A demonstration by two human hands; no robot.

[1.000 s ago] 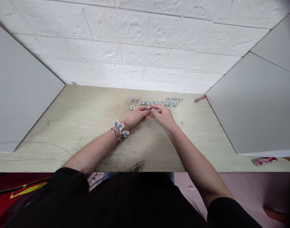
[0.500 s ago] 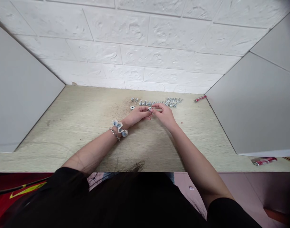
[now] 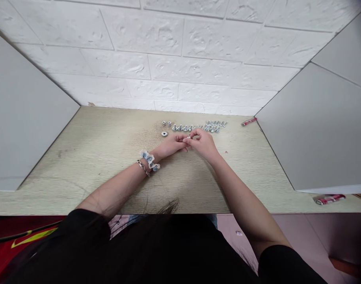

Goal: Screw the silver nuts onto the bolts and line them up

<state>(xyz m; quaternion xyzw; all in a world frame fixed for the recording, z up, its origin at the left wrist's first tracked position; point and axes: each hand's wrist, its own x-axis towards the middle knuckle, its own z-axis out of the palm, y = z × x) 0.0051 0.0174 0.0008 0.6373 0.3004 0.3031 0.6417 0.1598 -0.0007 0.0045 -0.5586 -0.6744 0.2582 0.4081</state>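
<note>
My left hand (image 3: 172, 145) and my right hand (image 3: 203, 145) meet over the wooden table, fingertips together. Between them is a small metal part (image 3: 188, 137), mostly covered by the fingers. Both hands are closed on it. Just behind them runs a row of bolts with washers (image 3: 185, 128), standing heads down; my right hand hides some of it. More screws (image 3: 216, 123) lie behind its right end. Two small nuts (image 3: 166, 124) sit at the row's left, and a round washer-like piece (image 3: 164, 134) lies near my left fingers.
A white brick wall (image 3: 165, 67) closes off the table (image 3: 103, 157) at the back. Grey panels stand left (image 3: 29, 114) and right (image 3: 316, 130). One red cylinder (image 3: 249, 122) lies by the right panel's back corner, another (image 3: 330, 199) near the front right edge.
My right thumb and fingers have shifted slightly left over the small metal part, which is now more covered. The things on the table have not moved.
</note>
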